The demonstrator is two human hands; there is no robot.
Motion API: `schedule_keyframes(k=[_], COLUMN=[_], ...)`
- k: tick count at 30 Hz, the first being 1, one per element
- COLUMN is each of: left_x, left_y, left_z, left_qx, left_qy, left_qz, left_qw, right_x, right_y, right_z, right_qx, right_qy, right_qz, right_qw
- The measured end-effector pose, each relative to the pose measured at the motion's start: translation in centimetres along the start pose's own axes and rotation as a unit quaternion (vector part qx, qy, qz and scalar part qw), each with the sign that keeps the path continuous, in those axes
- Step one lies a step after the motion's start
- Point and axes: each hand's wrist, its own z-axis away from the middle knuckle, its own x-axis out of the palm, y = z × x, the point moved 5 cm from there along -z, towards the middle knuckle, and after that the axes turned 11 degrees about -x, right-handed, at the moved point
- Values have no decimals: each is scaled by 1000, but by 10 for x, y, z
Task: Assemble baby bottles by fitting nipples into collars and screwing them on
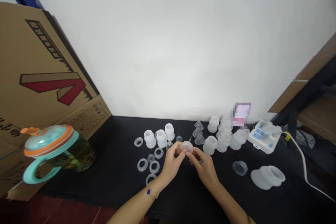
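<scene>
Left hand [172, 162] and right hand [206, 168] pinch translucent plastic disc [187, 146] above black table [118, 157]; broad face tilts toward camera, thin spike [190, 139] points away, slightly right. Beyond: frosted, double-bulged bottles [150, 139], upright; farthest, smooth white wall [168, 42].

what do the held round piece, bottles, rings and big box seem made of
Round piece: probably plastic, pale and smooth-looking.
Bottles: plastic or silicone, satin; milky translucence leaves it open.
Rings: likely plastic, semi-glossy, with whitish, evenly shaped rims.
Big box: matte cardboard, judging by its brown, printed panels.
</scene>
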Motion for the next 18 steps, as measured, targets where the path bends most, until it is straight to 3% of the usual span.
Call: schedule_keyframes(k=[5, 18], left_x=[0, 5], left_y=[-5, -3], left_z=[-3, -1], left_qx=[-36, -54], left_qy=[-13, -39], left_qz=[53, 67], left_qw=[998, 996], right_x=[2, 2], right_y=[0, -5], right_z=[0, 0], right_qx=[-4, -18], right_qy=[-4, -10], right_qz=[22, 46], right_qw=[1000, 999])
